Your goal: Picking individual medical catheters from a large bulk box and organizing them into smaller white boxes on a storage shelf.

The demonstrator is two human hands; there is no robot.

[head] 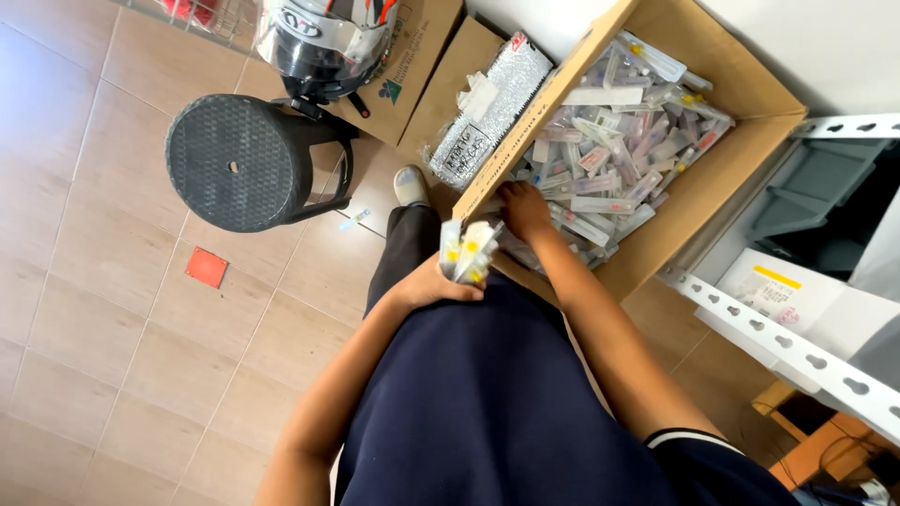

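A large cardboard box [741, 103] stands in front of me, full of several small clear packets [609, 150] with coloured ends. My left hand [433, 281] is shut on a bunch of these packets [467, 248], held upright against my dark blue shirt. Inside the box at its near corner, my right hand [525, 211] rests on the pile with its fingers down among the packets. Whether it grips one is hidden.
A black round stool [234, 161] stands on the tiled floor at left, with a helmet [323, 37] behind it. Flat cardboard and a silver padded bag [487, 108] lie beside the box. A white metal shelf rail [797, 351] runs at right. A red square [207, 267] lies on the floor.
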